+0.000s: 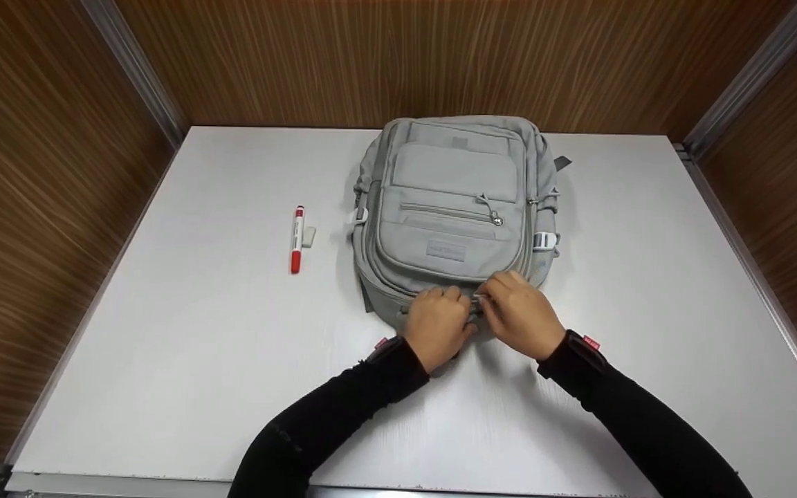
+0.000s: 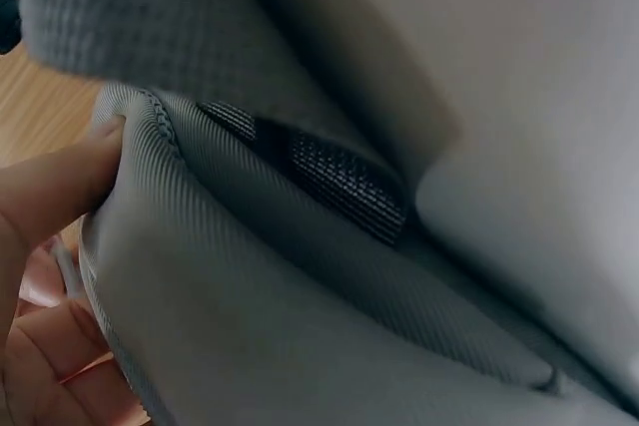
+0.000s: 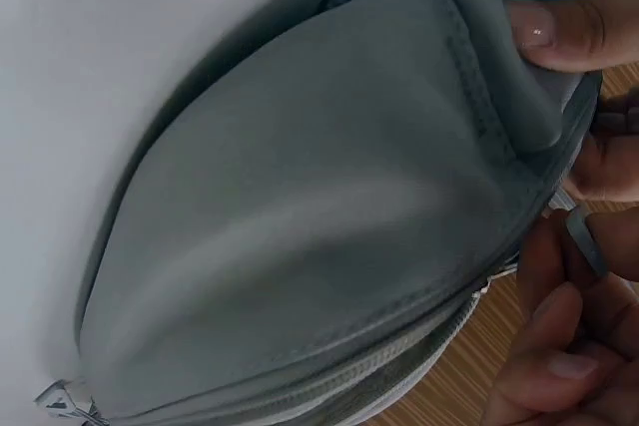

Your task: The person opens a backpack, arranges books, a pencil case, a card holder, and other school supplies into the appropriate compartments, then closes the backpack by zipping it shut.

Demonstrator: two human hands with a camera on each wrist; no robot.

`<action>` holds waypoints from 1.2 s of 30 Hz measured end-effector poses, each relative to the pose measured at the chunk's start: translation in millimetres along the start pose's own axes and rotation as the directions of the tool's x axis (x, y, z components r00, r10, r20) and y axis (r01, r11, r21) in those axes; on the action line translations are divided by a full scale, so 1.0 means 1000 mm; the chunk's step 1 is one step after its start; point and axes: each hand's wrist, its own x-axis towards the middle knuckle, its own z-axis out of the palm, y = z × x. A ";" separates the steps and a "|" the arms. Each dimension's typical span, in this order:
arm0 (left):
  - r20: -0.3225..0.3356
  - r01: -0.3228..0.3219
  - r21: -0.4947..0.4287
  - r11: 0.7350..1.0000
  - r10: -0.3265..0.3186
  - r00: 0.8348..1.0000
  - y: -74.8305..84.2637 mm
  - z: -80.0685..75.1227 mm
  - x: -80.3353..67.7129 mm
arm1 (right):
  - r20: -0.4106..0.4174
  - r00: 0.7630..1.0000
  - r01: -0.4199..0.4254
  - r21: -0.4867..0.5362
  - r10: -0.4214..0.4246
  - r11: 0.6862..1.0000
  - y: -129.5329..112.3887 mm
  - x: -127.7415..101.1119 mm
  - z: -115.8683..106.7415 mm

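A light grey backpack (image 1: 454, 214) lies flat on the white table (image 1: 198, 332), front pockets facing up. Both hands meet at its near end. My left hand (image 1: 440, 319) grips the bag's edge there; in the left wrist view the thumb (image 2: 60, 179) presses into ribbed grey fabric (image 2: 300, 326). My right hand (image 1: 519, 311) pinches the same end just to the right; its thumb (image 3: 569, 32) is folded over a seam of the backpack (image 3: 300, 226), and a small grey zipper pull (image 3: 585, 238) sits among the fingers. Both arms wear black sleeves.
A red and white marker (image 1: 297, 239) lies left of the bag, with a small white eraser (image 1: 308, 236) beside it. Wooden walls (image 1: 39, 207) with metal corner strips close off the table on the left, back and right.
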 end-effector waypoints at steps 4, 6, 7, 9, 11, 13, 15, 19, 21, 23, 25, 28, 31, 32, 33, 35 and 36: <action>-0.022 -0.090 -0.053 0.995 0.088 0.996 -0.020 -0.005 -0.004 | -0.015 0.999 -0.041 0.030 0.042 0.999 0.002 0.001 0.000; -0.014 -0.134 -0.113 0.984 0.134 0.991 -0.041 -0.011 -0.008 | -0.031 0.998 -0.059 0.050 0.060 0.997 0.004 0.001 -0.003; -0.001 -0.152 -0.149 0.977 0.153 0.988 -0.052 -0.013 -0.011 | -0.038 0.997 -0.067 0.059 0.069 0.996 0.005 0.000 -0.005; 0.035 -0.164 -0.212 0.964 0.175 0.984 -0.077 -0.016 -0.017 | -0.053 0.996 -0.072 0.066 0.076 0.995 0.008 -0.003 -0.008; 0.071 -0.163 -0.269 0.949 0.188 0.980 -0.099 -0.016 -0.024 | -0.053 0.996 -0.073 0.067 0.077 0.995 0.010 -0.005 -0.010; 0.094 -0.149 -0.314 0.938 0.186 0.978 -0.118 -0.014 -0.031 | -0.047 0.996 -0.069 0.063 0.072 0.996 0.011 -0.007 -0.010; 0.095 -0.136 -0.339 0.931 0.178 0.979 -0.130 -0.009 -0.037 | -0.039 0.997 -0.071 0.066 0.073 0.995 0.011 -0.008 -0.010; 0.012 -0.155 -0.290 0.944 0.166 0.986 -0.134 0.002 -0.040 | -0.032 0.996 -0.080 0.082 0.083 0.993 0.009 -0.009 -0.009; -0.057 -0.174 -0.210 0.962 0.165 0.985 -0.130 0.007 -0.038 | -0.035 0.996 -0.082 0.088 0.086 0.993 0.008 -0.009 -0.008; -0.126 -0.181 -0.128 0.975 0.165 0.978 -0.124 0.010 -0.035 | -0.041 0.996 -0.078 0.086 0.082 0.993 0.006 -0.008 -0.007; -0.176 -0.179 -0.062 0.982 0.166 0.970 -0.118 0.012 -0.032 | -0.046 0.996 -0.076 0.080 0.080 0.994 0.005 -0.007 -0.006; -0.200 -0.168 -0.005 0.986 0.163 0.966 -0.110 0.012 -0.029 | -0.050 0.995 -0.081 0.078 0.085 0.994 0.004 -0.005 -0.005; -0.202 -0.152 0.015 0.988 0.151 0.968 -0.102 0.012 -0.026 | -0.048 0.995 -0.086 0.075 0.090 0.993 0.003 -0.002 -0.004; -0.201 -0.147 0.018 0.989 0.148 0.968 -0.099 0.012 -0.024 | -0.050 0.995 -0.084 0.072 0.088 0.994 0.003 -0.001 -0.004; -0.197 -0.143 0.024 0.989 0.145 0.970 -0.095 0.012 -0.023 | -0.051 0.995 -0.083 0.067 0.087 0.994 0.003 0.000 -0.004; -0.195 -0.141 0.031 0.990 0.144 0.970 -0.087 0.012 -0.021 | -0.054 0.995 -0.082 0.052 0.084 0.995 0.003 0.001 -0.002; -0.190 -0.139 0.034 0.990 0.143 0.971 -0.083 0.012 -0.020 | -0.055 0.995 -0.083 0.048 0.085 0.995 0.003 0.002 -0.002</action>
